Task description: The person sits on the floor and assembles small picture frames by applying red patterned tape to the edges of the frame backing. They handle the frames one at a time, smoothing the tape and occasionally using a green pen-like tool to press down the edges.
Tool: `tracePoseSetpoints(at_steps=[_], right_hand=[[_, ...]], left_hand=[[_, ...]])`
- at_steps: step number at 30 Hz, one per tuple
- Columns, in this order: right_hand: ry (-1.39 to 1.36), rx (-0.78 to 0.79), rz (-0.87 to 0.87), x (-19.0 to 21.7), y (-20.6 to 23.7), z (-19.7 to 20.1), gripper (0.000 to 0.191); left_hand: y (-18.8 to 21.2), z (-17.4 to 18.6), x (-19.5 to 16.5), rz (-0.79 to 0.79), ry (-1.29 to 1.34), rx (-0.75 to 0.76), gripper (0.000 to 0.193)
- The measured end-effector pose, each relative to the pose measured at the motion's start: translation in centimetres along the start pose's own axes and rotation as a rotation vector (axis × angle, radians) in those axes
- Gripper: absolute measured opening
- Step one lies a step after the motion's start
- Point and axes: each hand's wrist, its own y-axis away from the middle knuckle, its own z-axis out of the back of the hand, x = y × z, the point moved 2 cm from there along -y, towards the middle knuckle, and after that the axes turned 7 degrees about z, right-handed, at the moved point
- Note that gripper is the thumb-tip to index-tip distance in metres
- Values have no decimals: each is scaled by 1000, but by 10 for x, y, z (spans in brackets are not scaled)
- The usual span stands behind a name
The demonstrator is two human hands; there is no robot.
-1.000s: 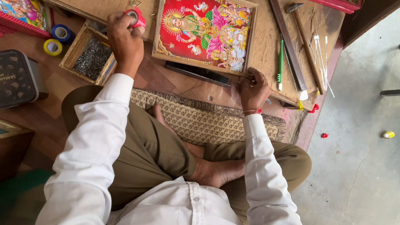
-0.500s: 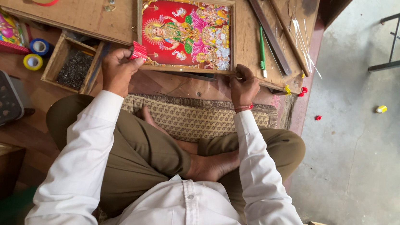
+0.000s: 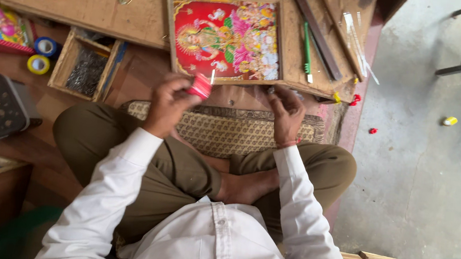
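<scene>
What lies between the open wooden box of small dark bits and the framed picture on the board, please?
In the head view, between the wooden box and the framed picture lies only bare brown surface and the edge of the wooden board.

— How are the arms set?

— Both reach forward from the shoulders in white sleeves, elbows bent, forearms running up over the crossed legs.

— And the left hand (image 3: 169,104)?

— Raised a little off the lap, back of the hand toward the camera, fingers curled in, thumb and fingertips pinched together.

— The right hand (image 3: 286,113)?

— Farther out and slightly lower, palm turned down, fingers bent and bunched at the tips. A red thread circles that wrist.

— Do the hands touch?

— No — they sit apart, roughly level with each other.
</scene>
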Motion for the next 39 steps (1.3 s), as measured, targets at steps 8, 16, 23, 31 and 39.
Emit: tracePoseSetpoints(at_steps=[8,16,23,31,39], right_hand=[[-271,537,-186,37,26,-48,38],[-190,410,-236,7,39,-52,11],[-319,276,-313,-25,54,-55,5],[-207,-182,-119,-57,19,-26,6],[-122,-430,67,-74,-27,25,10]], left_hand=[[27,-37,-14,52,-17,261,23],[31,-40,-7,-146,-311,161,30],[30,-53,8,-25,-471,80,38],[6,-20,3,-183,-718,149,33],[-7,55,1,7,-1129,-149,55]])
